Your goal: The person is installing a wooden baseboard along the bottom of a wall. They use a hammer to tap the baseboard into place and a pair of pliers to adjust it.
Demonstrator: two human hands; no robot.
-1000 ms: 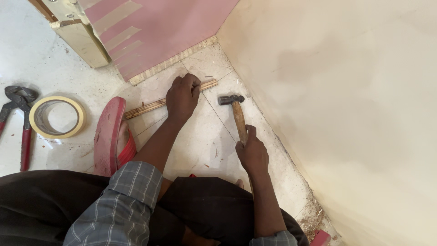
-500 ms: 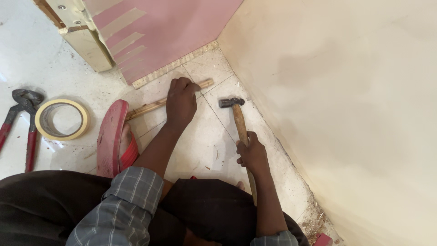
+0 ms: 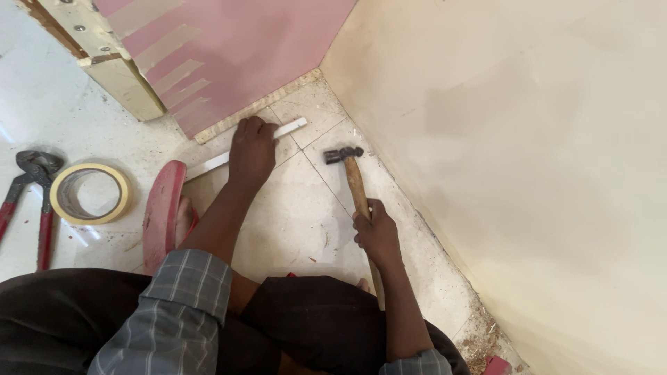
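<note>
My left hand [image 3: 251,151] presses down on a thin pale wooden strip [image 3: 289,128] that lies on the tiled floor, just in front of the pink board [image 3: 229,48]. My right hand [image 3: 375,232] grips the wooden handle of a hammer [image 3: 351,173]. The hammer's dark metal head points left and hovers over the tiles, a little to the right of the strip's free end. The middle of the strip is hidden under my left hand.
A cream wall [image 3: 528,160] runs along the right. A roll of masking tape [image 3: 90,193] and red-handled pincers [image 3: 31,198] lie on the floor at the left. A red sandal [image 3: 163,208] sits by my left forearm. Sawdust [image 3: 479,340] gathers at the wall's base.
The view has shifted slightly. My left hand stays on the strip. The hammer head sits about where it was, near the strip's end.
</note>
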